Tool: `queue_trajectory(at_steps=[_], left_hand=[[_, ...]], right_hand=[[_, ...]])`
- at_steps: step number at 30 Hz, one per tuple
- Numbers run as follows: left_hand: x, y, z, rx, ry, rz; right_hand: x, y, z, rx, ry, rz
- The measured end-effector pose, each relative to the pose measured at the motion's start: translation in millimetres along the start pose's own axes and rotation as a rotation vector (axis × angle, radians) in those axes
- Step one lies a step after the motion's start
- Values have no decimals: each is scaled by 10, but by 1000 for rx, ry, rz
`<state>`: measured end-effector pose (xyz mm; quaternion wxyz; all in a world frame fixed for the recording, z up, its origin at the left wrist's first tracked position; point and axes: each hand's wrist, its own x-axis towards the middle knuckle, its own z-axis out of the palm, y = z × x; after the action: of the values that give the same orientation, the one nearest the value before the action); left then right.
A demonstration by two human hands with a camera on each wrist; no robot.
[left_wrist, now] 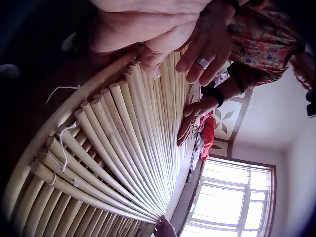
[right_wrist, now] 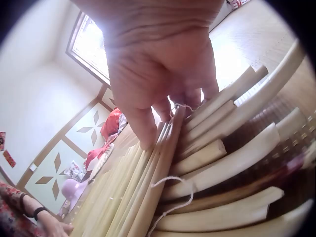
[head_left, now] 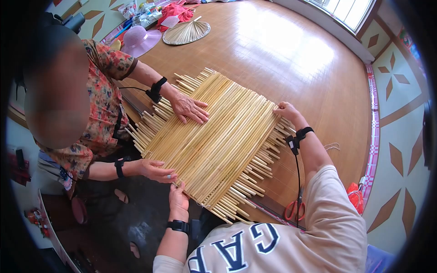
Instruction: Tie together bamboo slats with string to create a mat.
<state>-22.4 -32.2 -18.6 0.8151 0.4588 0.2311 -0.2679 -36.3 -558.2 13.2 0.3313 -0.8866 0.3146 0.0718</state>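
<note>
A mat of pale, straight plant stalks (head_left: pixel 223 136), bound with white string, lies over a second layer of stalks (head_left: pixel 255 169) running crosswise. My left hand (head_left: pixel 179 200) holds the mat's near-left corner; in the left wrist view its thumb (left_wrist: pixel 151 70) presses down on the stalk ends. At the far-right corner, my right hand (head_left: pixel 287 112) pinches the edge stalks, and in the right wrist view its fingers (right_wrist: pixel 143 131) bend over them beside a loose string (right_wrist: pixel 190 195). Another person's hand (head_left: pixel 189 108) rests flat on the mat, and their ringed hand (head_left: pixel 157 170) is beside my left.
Red-handled scissors (head_left: pixel 295 210) lie by my right sleeve. At the back are a lilac hat (head_left: pixel 140 40), a round woven fan-like piece (head_left: pixel 186 32) and a red cloth bundle (head_left: pixel 175 13). Slippers (head_left: pixel 121 195) are on the dark floor below.
</note>
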Motion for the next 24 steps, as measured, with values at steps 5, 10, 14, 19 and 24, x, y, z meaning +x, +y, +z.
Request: queue_trajectory(at_steps=[5, 10, 14, 19, 24], left_hand=[[91, 27, -20, -27, -67, -18], [136, 56, 166, -38, -157, -4], [473, 74, 376, 59, -226, -22], [1256, 211, 794, 268, -355, -116], [1891, 454, 1154, 436, -476, -8]], right_hand=[[-145, 31, -51, 257, 15, 41], [-203, 595, -94, 488, 139, 137], [-752, 632, -317, 665, 214, 201], [-1361, 936, -361, 764, 289, 291], [-2017, 812, 200, 1015, 409, 477]])
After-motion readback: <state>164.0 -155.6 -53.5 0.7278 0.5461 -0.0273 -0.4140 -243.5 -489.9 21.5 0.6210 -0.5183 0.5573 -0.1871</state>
